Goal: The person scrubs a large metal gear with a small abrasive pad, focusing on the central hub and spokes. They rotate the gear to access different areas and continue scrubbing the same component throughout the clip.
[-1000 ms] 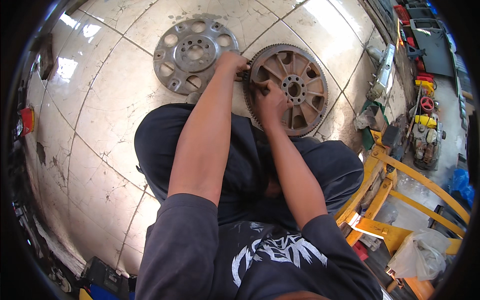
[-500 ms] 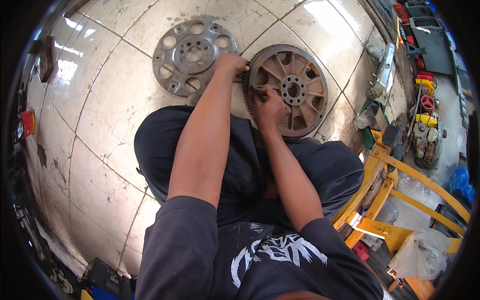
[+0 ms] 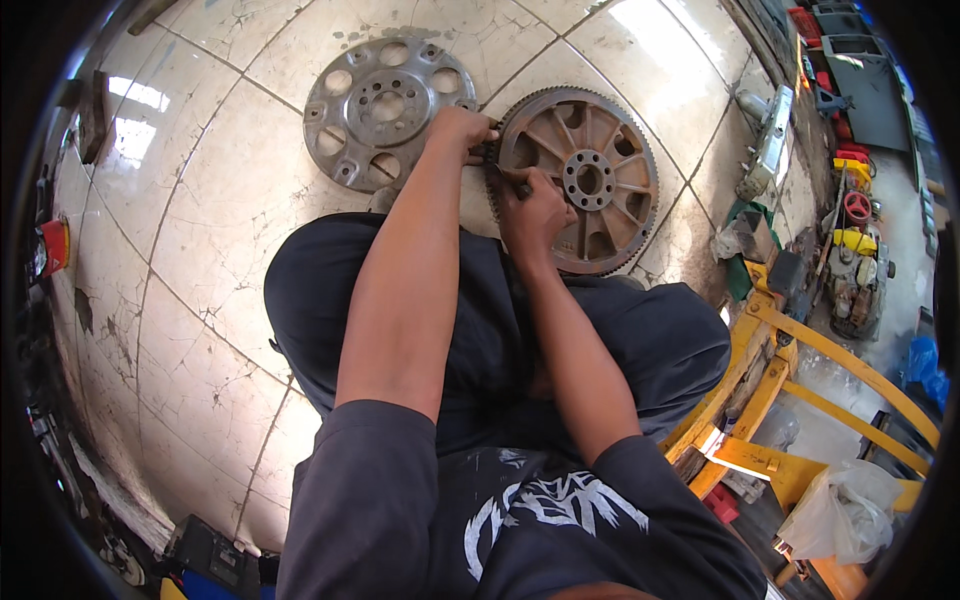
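Observation:
A rusty brown flywheel (image 3: 632, 205) with a toothed rim, spokes and a bolt-hole hub sits on the floor in front of my knees. My left hand (image 3: 463, 132) is at its left edge, fingers closed at the teeth; their tips are partly hidden. Over the flywheel's lower left, my right hand (image 3: 538, 215) has curled fingers. A short dark piece seems to lie in them, pointing toward the rim, too small to name. To the left lies a grey metal plate (image 3: 345, 110) with large round holes, partly covered by my left hand and forearm.
Cracked cream tiles (image 3: 220, 250) make up the floor. At my right stands a yellow frame (image 3: 830, 340) with a clear plastic bag (image 3: 845, 510) on it. Beyond it lie machine parts (image 3: 858, 280). A long metal part (image 3: 768, 145) rests near the far right. A dark block (image 3: 93, 118) is at far left.
The flywheel has shifted very slightly to the right. My right hand has moved a little down and left, and its wrist has turned slightly. My left hand stays at the rim.

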